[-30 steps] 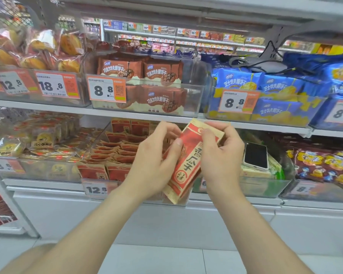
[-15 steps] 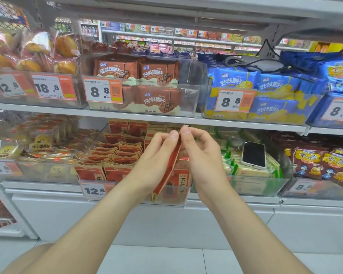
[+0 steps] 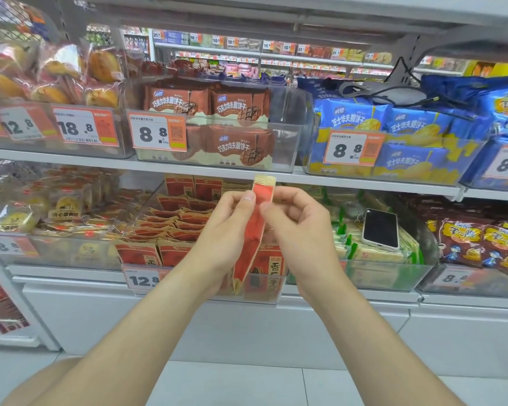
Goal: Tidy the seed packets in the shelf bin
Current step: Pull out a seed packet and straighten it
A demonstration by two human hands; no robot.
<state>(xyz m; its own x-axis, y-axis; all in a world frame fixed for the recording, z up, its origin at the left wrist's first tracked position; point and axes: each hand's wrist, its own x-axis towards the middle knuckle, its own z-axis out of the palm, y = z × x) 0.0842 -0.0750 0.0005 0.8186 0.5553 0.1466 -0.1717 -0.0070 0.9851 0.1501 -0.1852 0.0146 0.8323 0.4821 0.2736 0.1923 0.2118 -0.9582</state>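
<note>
Lighting was bright, even, overhead store light with soft shadows; wide-angle edges bowed, far background shelves were soft.

Both bare forearms reach up from the lower corners and converge at the middle. The left hand (image 3: 228, 230) and the right hand (image 3: 301, 230) are raised side by side, close together, backs toward the camera. The left thumb and the curled right fingers pinch the upper part of a thin packet (image 3: 250, 244), held edge-on between the two hands. The wrists are almost straight.
</note>
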